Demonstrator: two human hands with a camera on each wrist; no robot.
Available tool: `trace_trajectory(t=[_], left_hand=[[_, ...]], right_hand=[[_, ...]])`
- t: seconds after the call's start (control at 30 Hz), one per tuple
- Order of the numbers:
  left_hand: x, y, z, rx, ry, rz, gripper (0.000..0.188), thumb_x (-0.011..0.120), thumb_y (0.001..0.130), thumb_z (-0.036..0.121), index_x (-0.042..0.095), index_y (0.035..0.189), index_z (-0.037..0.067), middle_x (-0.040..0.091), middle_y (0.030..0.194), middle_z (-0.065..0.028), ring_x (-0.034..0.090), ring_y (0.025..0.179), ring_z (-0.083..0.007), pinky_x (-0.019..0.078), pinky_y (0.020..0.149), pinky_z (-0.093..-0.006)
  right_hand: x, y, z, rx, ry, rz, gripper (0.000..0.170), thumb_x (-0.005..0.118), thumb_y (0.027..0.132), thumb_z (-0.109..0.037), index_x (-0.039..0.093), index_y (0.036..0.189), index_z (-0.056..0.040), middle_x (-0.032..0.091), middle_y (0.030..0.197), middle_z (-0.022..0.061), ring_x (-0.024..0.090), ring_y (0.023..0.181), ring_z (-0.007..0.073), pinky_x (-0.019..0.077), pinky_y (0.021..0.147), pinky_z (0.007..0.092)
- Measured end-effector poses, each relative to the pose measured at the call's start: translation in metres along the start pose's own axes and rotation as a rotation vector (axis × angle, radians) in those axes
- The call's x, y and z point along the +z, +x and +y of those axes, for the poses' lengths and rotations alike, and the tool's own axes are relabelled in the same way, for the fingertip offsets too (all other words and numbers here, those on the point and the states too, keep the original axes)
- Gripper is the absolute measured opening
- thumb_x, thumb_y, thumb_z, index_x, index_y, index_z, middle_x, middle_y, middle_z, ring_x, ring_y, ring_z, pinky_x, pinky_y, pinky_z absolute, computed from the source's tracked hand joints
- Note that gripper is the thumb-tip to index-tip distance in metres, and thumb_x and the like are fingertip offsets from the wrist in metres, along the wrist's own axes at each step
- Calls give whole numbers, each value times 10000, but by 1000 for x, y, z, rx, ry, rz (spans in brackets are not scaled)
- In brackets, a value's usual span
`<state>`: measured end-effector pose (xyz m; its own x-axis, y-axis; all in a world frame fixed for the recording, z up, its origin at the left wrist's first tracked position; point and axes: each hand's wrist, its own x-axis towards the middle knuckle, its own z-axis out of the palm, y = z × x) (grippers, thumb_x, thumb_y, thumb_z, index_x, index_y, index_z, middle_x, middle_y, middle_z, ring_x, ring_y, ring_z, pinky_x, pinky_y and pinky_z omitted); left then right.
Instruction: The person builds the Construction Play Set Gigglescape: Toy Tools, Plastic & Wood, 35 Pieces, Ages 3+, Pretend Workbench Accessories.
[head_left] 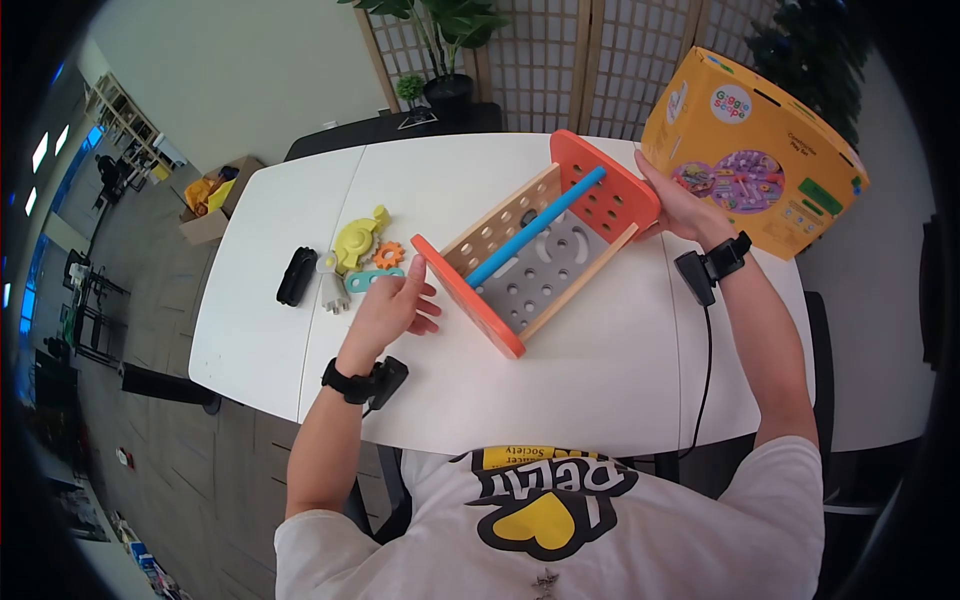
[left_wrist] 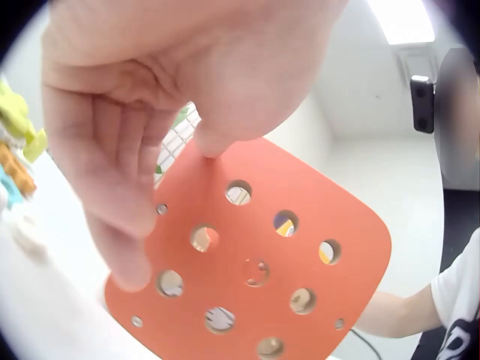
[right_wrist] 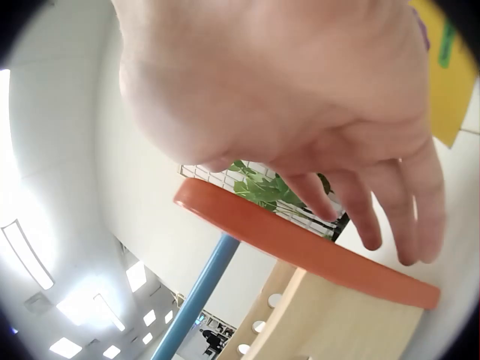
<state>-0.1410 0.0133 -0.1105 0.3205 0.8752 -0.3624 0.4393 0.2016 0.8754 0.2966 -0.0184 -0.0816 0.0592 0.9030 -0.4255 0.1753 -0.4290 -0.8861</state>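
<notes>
Head view: a toy workbench (head_left: 545, 270) sits on the white table (head_left: 600, 385), right of the table's middle-left portion. Its long axis slants from near left to far right, and a blue rod (head_left: 535, 230) runs the same way between two red-orange ends. The left end panel (head_left: 470, 300) faces the left hand (head_left: 390, 312); the right end panel (head_left: 605, 185) points to the far right, towards a yellow box (head_left: 760, 150). Wooden rails with a grey perforated board between them join the two ends.

The left hand is at the outer side of the left end panel. In the left wrist view, its thumb touches the panel near a corner, while the other fingers bend loosely beside the holed face, apart from the thumb and not clenched.

The right hand (head_left: 685, 208) is at the outer side of the right end panel. In the right wrist view, its fingers are relaxed, slightly spread and pointing down outside the panel, without being clenched; the thumb is mostly hidden, so its exact contact cannot be told.

Left of the workbench lie yellow toy parts (head_left: 355, 243), an orange gear (head_left: 389, 255), a teal strip (head_left: 372, 280) and grey pieces (head_left: 333, 290), with a black case (head_left: 297, 276) farther left.
</notes>
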Motion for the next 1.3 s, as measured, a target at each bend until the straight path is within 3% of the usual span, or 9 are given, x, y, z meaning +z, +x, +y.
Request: trace_trajectory(t=[0.03,0.2,0.33,0.5,0.7,0.8,0.93,1.13,1.3], left_hand=[[3,-2,2,-15,25,-71,912,355,1018,723,648,1151,-130,743,938,-197,747,668,-252,614,600,-302],[12,-2,16,58,-135,-126,939,297,1025,730,608,1293,-114,701,1173,-251,764,860,-275,636,752,-333],[5,8,31,176,-209,-82,877,297,1050,689,607,1321,-86,683,1227,-241,757,933,-272,631,825,-342],[-1,3,47,328,-449,15,692,378,1089,583,606,1333,-23,636,1299,-152,610,1201,-222,482,1054,-384],[-3,11,47,483,-613,12,481,505,1095,424,578,1315,2,653,1258,-126,613,1193,-198,477,1044,-366],[-4,17,40,478,-658,-33,396,595,1064,231,510,1376,2,638,1335,-138,601,1226,-183,468,1067,-369],[2,12,38,521,-637,-83,511,600,1006,47,410,1480,20,592,1428,-147,584,1272,-200,448,1098,-368],[9,12,27,587,-556,-155,747,593,926,-102,281,1589,42,453,1577,-173,469,1432,-238,395,1171,-381],[21,12,20,626,-525,-163,834,552,873,-195,256,1616,44,369,1634,-161,411,1482,-249,366,1212,-380]], right_hand=[[4,-1,-2,-14,0,4,873,278,992,-781,513,1488,-101,608,1382,192,684,1150,324,558,978,526],[20,-19,-11,-57,-19,-34,842,326,1002,-748,502,1474,-73,622,1357,185,703,1110,316,619,851,507],[15,-17,3,-154,100,-24,703,393,1040,-653,563,1430,-94,650,1313,139,673,1116,250,571,903,456],[15,-35,-2,-311,411,-54,556,421,1084,-537,630,1351,-97,679,1205,56,606,1111,155,460,977,361],[39,-56,-17,-418,452,-12,503,369,1112,-488,575,1368,-107,652,1249,34,576,1157,144,439,1006,362],[49,-57,-11,-413,436,37,498,364,1115,-473,482,1455,-130,598,1344,38,530,1252,160,411,1076,376],[55,-59,-5,-438,393,84,602,371,1103,-489,304,1593,-145,497,1494,69,458,1383,204,347,1168,403],[40,-55,23,-550,275,-107,921,706,966,-331,139,1661,-116,372,1610,120,368,1473,239,278,1216,416],[36,-43,56,-522,346,-58,1105,853,839,-198,119,1659,-98,346,1619,127,328,1502,250,262,1234,407]])
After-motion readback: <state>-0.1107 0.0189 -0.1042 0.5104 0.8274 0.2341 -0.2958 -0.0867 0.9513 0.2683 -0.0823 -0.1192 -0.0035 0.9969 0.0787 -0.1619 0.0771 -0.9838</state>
